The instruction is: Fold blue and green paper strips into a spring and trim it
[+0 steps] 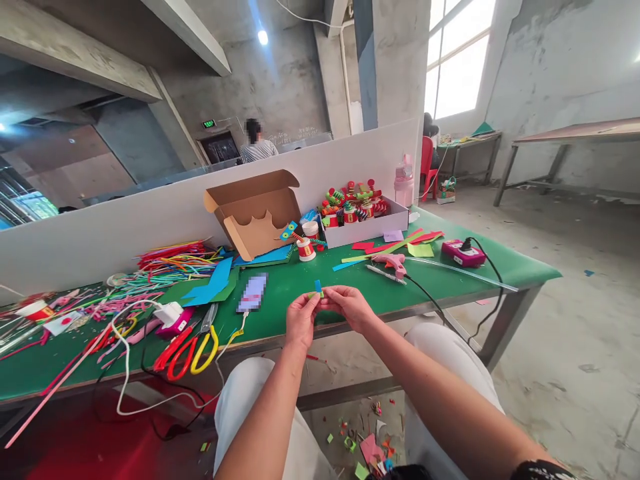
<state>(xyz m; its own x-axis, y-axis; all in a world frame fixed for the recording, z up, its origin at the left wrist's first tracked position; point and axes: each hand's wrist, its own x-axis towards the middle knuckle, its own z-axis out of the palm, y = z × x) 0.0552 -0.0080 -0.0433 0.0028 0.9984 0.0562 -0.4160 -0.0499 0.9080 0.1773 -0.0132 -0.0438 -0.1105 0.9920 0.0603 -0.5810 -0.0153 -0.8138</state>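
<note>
While the left hand [299,321] and right hand [351,307] pinch one blue strip [317,285] between narrowed fingers, centre of frame, the step seems to be fine shaping or joining; next move likely calls for steady fingertips. Worktop [525,263]: glue gun [393,263], one; pen [386,274], one; phone [253,293], one; magenta sockets [463,255], two; white box [367,231], one, its figures [350,213] uncountable.

The bare left hand [301,320] and bare right hand [351,307] meet, fingers [311,301] pinched; the bare left forearm [273,413] reaches steeply forward, the bare right forearm [435,383] slants inward.
</note>
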